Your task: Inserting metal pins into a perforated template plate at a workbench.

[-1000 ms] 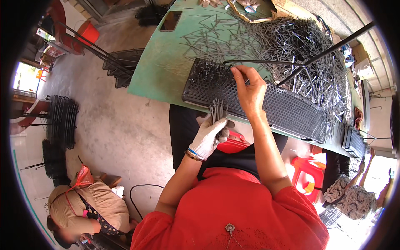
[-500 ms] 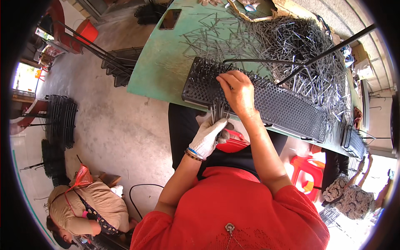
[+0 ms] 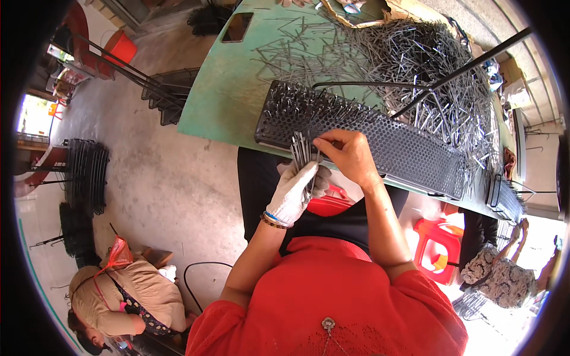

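Observation:
My left hand (image 3: 292,193), in a white knit glove, is closed around a bundle of thin grey metal rods (image 3: 300,148) whose ends point up and away from me. Bare, my right hand (image 3: 353,157) pinches one rod at the right side of that bundle with thumb and fingertips. Just beyond both hands, a long black perforated metal rack (image 3: 409,151) lies along the near edge of the green table (image 3: 208,107). Many upright rods (image 3: 303,105) stand in its holes, thickest at the left end and along the far side. The near and right holes show bare.
A large heap of loose rods (image 3: 421,65) covers the table's far right. Black bars (image 3: 463,74) rise from the rack over it. A phone (image 3: 237,27) lies far left. Two co-workers, one in tan (image 3: 139,288) and one in a patterned top (image 3: 504,276), sit on either side.
My right hand has come back from the rods standing in the rack to the bundle in my left hand. The left hand has barely moved, still holding the bundle.

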{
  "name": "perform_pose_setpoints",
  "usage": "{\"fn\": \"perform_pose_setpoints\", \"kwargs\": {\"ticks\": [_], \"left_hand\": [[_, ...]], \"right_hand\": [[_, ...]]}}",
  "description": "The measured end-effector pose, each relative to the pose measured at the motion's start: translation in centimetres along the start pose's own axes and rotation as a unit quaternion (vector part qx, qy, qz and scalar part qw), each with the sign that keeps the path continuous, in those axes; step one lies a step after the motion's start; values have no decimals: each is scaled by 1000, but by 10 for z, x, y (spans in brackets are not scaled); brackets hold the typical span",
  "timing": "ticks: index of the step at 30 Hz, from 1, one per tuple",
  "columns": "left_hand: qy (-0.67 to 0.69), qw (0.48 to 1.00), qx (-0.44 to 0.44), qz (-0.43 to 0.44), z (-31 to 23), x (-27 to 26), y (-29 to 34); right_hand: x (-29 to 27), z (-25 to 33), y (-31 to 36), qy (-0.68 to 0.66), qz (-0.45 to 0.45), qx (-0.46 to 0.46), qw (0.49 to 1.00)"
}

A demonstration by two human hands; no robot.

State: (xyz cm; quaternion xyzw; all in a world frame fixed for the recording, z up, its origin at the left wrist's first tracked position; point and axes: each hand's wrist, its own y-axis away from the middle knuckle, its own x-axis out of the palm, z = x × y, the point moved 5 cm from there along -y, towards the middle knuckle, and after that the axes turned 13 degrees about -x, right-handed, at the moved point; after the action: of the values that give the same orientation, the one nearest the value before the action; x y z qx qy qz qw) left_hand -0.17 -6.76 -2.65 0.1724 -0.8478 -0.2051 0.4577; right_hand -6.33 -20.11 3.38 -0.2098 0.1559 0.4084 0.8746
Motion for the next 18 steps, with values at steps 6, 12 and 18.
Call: {"fn": "perform_pose_setpoints", "kwargs": {"ticks": [6,12,18], "left_hand": [[3,999,-40,-28,7,-5,-2],[-50,995,-54,-68,9,-1,-4],[-56,993,-59,-84,9,-5,-2]], "right_hand": [[-23,6,-11,-65,-151,41,986],[-32,15,-33,98,-270,-127,949],[-15,10,-39,105,-253,-138,952]]}}
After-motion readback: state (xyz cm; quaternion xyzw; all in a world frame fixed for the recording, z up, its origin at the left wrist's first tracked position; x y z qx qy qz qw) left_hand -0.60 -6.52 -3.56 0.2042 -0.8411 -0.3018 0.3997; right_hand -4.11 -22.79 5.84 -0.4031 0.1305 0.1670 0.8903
